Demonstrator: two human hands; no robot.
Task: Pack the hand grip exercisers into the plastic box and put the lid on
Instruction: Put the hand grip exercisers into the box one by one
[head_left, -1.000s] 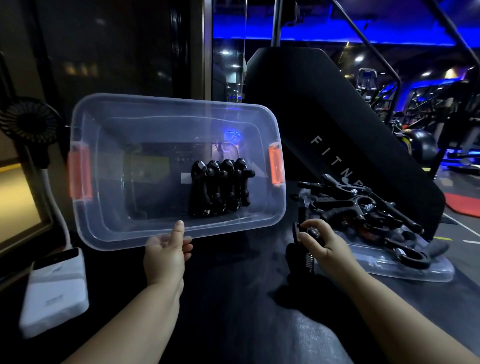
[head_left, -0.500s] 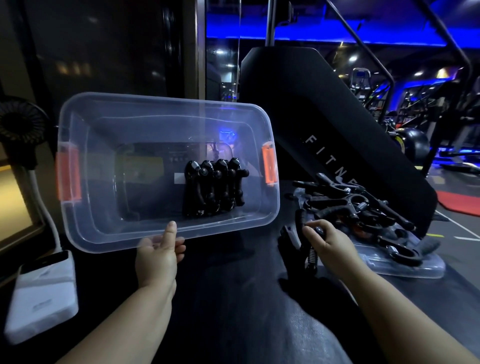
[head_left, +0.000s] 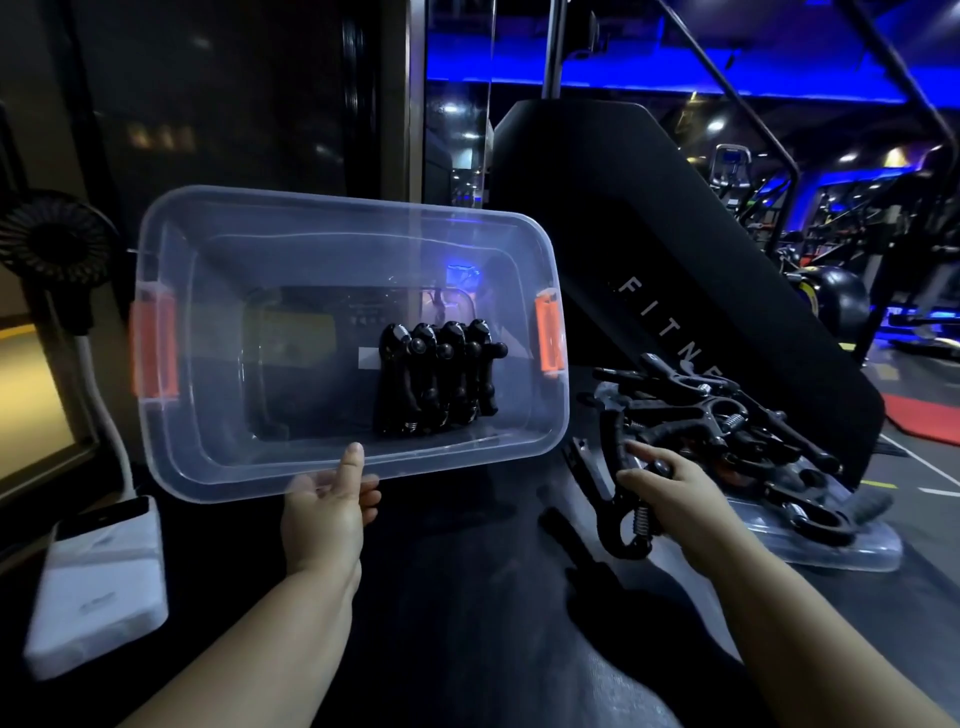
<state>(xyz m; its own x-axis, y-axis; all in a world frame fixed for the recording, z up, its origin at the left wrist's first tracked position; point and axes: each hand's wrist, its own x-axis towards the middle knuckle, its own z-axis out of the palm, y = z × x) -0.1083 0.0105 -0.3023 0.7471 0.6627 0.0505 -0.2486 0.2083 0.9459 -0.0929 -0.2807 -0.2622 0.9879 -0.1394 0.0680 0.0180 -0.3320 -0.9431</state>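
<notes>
A clear plastic box (head_left: 208, 457) with orange latches is tilted up so its opening faces me. My left hand (head_left: 324, 506) grips its near rim, thumb over the edge. Several black hand grip exercisers (head_left: 436, 384) stand packed in a row against the box's lower wall. My right hand (head_left: 670, 496) holds another black hand grip exerciser (head_left: 618, 525) by its handle just right of the box, spring end hanging down. A heap of more exercisers (head_left: 727, 421) lies on the clear lid (head_left: 841, 551) at the right.
A white power bank (head_left: 98, 577) lies at the lower left with a white cable running up to a small black fan (head_left: 54, 236). A black padded gym machine (head_left: 649, 270) rises behind the heap. The black surface lies below my arms.
My right hand has lifted the exerciser slightly and turned it, so its spring end now hangs lower. The box stays tilted in my left hand; the camera shifted a little.
</notes>
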